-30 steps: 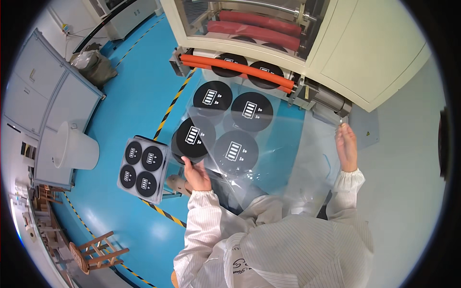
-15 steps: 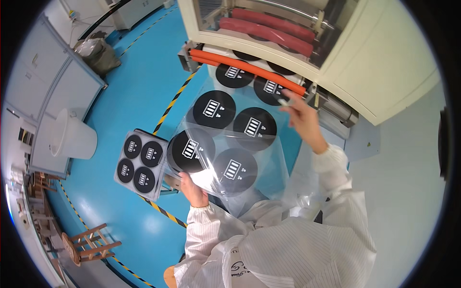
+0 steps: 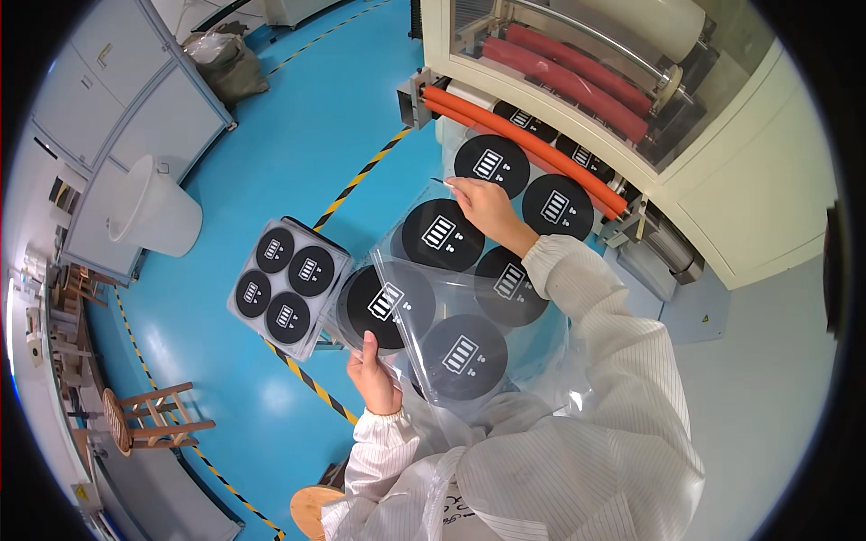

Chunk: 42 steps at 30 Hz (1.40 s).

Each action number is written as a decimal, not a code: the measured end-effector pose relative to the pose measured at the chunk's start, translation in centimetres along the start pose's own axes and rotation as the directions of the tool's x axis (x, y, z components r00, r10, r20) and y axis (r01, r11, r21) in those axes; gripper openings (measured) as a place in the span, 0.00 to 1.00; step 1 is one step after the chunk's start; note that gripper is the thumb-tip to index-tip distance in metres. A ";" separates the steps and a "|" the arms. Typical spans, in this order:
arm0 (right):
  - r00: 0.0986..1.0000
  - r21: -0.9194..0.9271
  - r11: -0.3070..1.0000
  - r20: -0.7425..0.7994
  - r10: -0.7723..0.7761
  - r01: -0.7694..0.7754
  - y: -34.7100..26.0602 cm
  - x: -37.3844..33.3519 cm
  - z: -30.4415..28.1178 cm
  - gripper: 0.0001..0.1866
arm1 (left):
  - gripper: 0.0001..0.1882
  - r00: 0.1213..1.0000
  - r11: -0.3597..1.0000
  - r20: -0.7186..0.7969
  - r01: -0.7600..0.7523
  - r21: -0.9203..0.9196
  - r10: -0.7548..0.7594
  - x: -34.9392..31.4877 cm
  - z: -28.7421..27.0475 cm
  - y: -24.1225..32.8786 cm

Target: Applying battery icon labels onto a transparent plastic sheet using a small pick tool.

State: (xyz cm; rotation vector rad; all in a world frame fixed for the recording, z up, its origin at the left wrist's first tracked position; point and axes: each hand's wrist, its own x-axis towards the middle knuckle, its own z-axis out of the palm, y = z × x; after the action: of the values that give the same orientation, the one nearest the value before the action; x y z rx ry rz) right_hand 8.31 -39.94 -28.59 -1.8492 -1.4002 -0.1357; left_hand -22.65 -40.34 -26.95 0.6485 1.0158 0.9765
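A clear plastic film [image 3: 433, 298] carrying several black discs with white battery-like marks runs from under the orange rollers [image 3: 523, 144] towards my body. My left hand [image 3: 374, 383] grips its near left edge, thumb on top. Over the film's left side, beside the black disc [image 3: 442, 236], is my right hand [image 3: 492, 212]. Its fingers pinch a small thin tool [image 3: 443, 182], too small to name for sure. A loose layer of film lies folded over the nearer discs and hangs against my white striped coat.
The cream machine [image 3: 758, 171] with red rollers [image 3: 577, 81] behind a window stands ahead. To the left, a stack of sheets [image 3: 281, 288] bears black discs. Farther left are a white bin [image 3: 158, 212], grey cabinets [image 3: 99, 81] and a wooden stool [image 3: 153, 419] on the blue floor.
My right hand has moved from the film's right side near the orange rollers across to its left side. My left hand still holds the near edge. The whole view has shifted.
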 end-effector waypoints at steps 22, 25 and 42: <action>0.835 -0.113 0.957 0.469 0.289 -0.267 -1.3 -12.4 -21.5 0.11 | 0.08 0.960 0.923 -0.030 -0.260 0.282 0.280 -3.6 3.1 1.4; 0.936 0.239 0.926 0.271 0.225 -0.292 -5.7 -11.0 -22.2 0.17 | 0.08 0.917 0.877 0.084 -0.398 0.271 0.390 -7.2 3.6 2.9; 0.367 0.346 0.517 -0.415 0.832 -0.783 3.1 -36.9 -21.8 0.05 | 0.07 0.886 0.949 0.454 -0.220 0.225 0.098 -7.4 5.5 3.5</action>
State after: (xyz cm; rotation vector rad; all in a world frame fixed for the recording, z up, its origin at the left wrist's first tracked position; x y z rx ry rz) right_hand 4.71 -82.31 -34.55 -1.9973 0.0215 -0.0667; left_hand -20.34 -45.57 -18.91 1.1425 0.7018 0.7859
